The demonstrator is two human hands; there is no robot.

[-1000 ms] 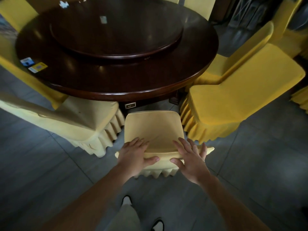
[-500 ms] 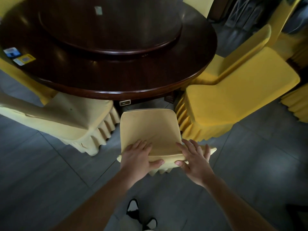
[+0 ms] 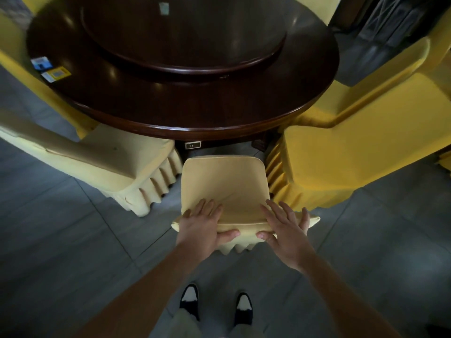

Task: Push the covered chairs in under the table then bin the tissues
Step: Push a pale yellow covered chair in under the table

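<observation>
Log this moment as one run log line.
step: pushing chair in | left hand: grips backrest top | right hand: grips backrest top | covered chair: seat front at table edge | tissues: not binned yet

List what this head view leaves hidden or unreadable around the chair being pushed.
- Chair legs: hidden by its cover skirt.
- Palms of left hand and right hand: only their backs show.
- Cards on table: print too small.
- Tissues, bin: not identifiable.
</observation>
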